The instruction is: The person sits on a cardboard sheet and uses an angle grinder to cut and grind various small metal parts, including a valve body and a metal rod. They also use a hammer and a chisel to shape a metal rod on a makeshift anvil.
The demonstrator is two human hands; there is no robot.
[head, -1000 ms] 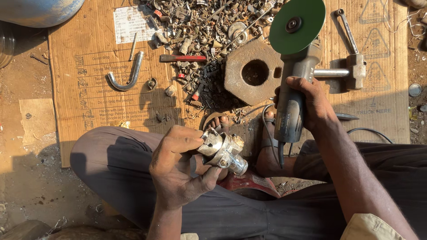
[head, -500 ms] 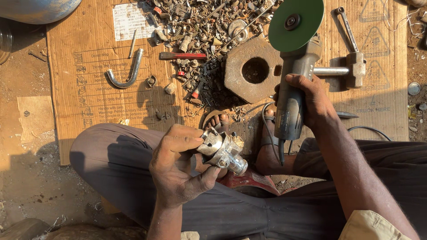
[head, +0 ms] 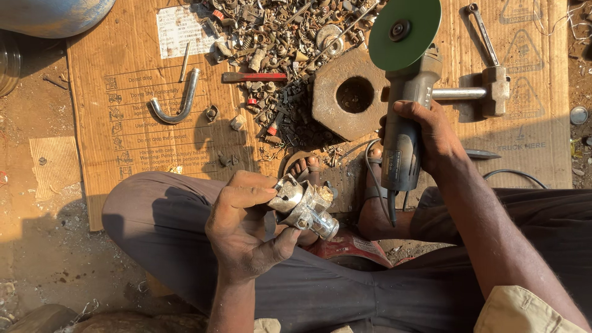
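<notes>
My left hand (head: 243, 228) grips a shiny silver metal fitting (head: 305, 206) over my crossed legs, thumb on top and fingers curled beneath it. My right hand (head: 431, 135) holds the grey body of an angle grinder (head: 404, 108) upright, its green disc (head: 404, 24) lifted above the cardboard, facing the camera. The grinder's side handle sticks out to the right. Its cable hangs down between my feet. The disc and the fitting are well apart.
A hexagonal metal block with a round hole (head: 351, 92) lies on the cardboard sheet (head: 123, 98) beside a heap of scrap nuts and bolts (head: 277, 37). A bent J-shaped pipe (head: 179, 105), a red-handled tool (head: 253, 77) and a wrench (head: 484, 37) lie nearby. Bare dirt is at left.
The grinder has shifted slightly; the fitting stays held in my left hand in about the same place.
</notes>
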